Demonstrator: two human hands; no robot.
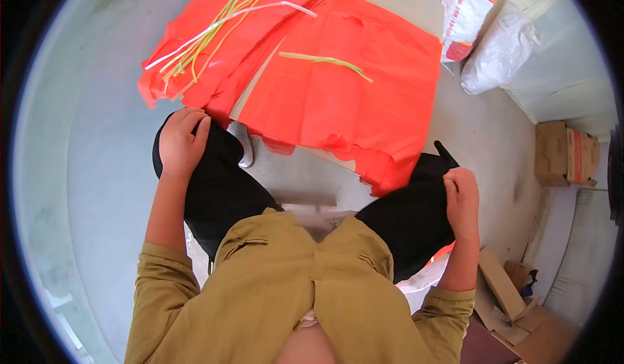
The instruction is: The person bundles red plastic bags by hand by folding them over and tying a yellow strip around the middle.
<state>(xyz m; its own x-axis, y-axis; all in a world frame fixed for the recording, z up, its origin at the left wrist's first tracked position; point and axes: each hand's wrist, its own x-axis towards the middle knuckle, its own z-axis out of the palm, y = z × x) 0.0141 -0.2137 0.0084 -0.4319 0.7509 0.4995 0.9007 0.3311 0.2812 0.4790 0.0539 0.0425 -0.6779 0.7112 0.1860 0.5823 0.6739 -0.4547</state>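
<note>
My left hand [184, 144] rests on my left knee, its fingers laid over the black trouser leg [218, 172] and holding nothing. At my right knee, my right hand [461, 198] has its fingers curled against the black trouser leg [406, 214]; its fingertips are partly hidden. In front of my knees lies a wide stack of flat red plastic bags [390, 84], with a short yellow-green tie strip [318, 58] across it. Left of it, a second red bag stack [240, 58] carries a bunch of yellow, green and white strips [211, 36].
Brown board edges [328, 159] show under the red stacks. White sacks with red print [469, 13] and a plain white sack [497, 55] stand at the far right. A carton [552, 153] sits by the right wall. Flattened cardboard [500, 283] lies at the lower right.
</note>
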